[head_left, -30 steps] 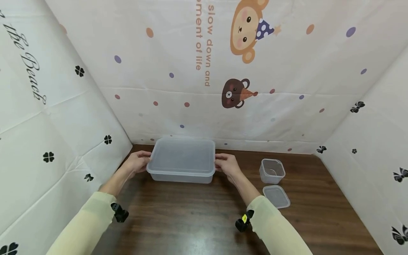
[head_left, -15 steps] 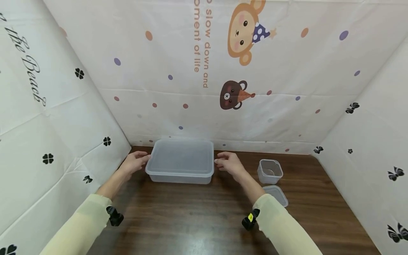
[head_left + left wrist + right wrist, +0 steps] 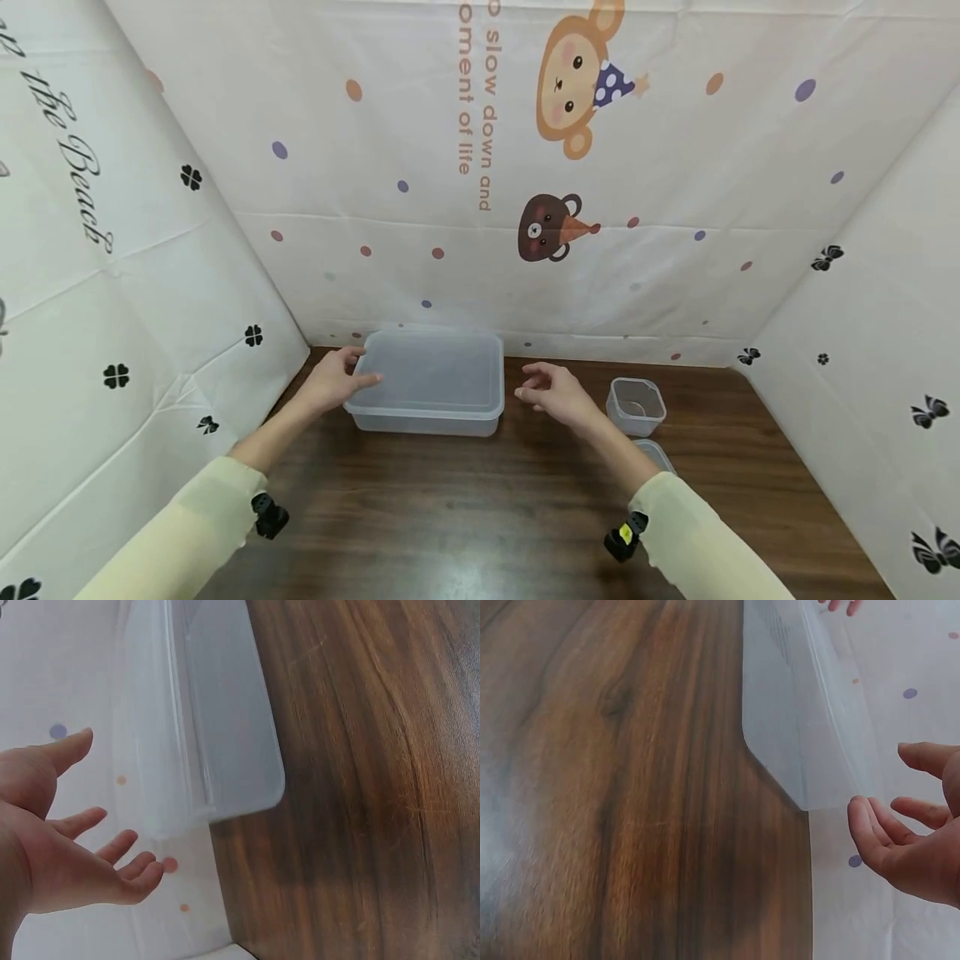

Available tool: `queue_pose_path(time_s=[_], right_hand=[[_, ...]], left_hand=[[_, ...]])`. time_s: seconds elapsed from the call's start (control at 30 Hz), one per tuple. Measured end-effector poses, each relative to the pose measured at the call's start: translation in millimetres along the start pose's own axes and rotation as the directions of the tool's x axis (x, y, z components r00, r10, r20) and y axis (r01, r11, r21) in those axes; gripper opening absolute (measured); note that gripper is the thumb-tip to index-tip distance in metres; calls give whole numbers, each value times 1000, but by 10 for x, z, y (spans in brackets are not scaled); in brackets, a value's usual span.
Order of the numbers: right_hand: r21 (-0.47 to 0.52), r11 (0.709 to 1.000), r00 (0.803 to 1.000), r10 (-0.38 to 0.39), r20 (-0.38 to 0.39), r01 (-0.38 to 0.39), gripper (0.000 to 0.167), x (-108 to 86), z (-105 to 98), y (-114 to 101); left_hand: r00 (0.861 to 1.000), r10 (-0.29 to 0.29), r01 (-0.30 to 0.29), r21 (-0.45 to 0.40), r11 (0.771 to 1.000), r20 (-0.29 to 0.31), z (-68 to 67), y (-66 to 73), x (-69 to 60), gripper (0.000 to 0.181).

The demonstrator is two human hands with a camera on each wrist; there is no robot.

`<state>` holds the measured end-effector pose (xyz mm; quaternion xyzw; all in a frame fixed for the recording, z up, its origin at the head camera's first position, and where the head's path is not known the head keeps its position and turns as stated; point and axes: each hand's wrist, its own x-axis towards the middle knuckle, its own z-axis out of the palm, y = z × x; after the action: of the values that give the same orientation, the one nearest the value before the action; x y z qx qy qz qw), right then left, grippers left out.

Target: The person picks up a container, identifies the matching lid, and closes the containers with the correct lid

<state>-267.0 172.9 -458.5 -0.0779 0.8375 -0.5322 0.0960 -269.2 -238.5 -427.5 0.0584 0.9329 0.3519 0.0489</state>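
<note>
As the right hand (image 3: 558,398) draws away, the lidded box (image 3: 438,379) stays put.

The person wore a pale yellow-green, plain cloth left sleeve (image 3: 168,533) and a matching right sleeve (image 3: 708,537), both softly creased and ending short of the wrist, leaving the left hand (image 3: 333,383) and right hand (image 3: 558,396) bare. A small, blocky black left wrist camera (image 3: 271,517) sat by one cuff; its black right counterpart (image 3: 618,546) bore a bright yellow patch (image 3: 626,534).
</note>
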Motion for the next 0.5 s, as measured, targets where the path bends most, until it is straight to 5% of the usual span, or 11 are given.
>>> queue_pose_path(time_s=[0.5], right_hand=[[-207,972,993,-108,42,115,64,-221,-162,28]], left_hand=[[980,172,-174,13,985,98,269,338,-85,76]])
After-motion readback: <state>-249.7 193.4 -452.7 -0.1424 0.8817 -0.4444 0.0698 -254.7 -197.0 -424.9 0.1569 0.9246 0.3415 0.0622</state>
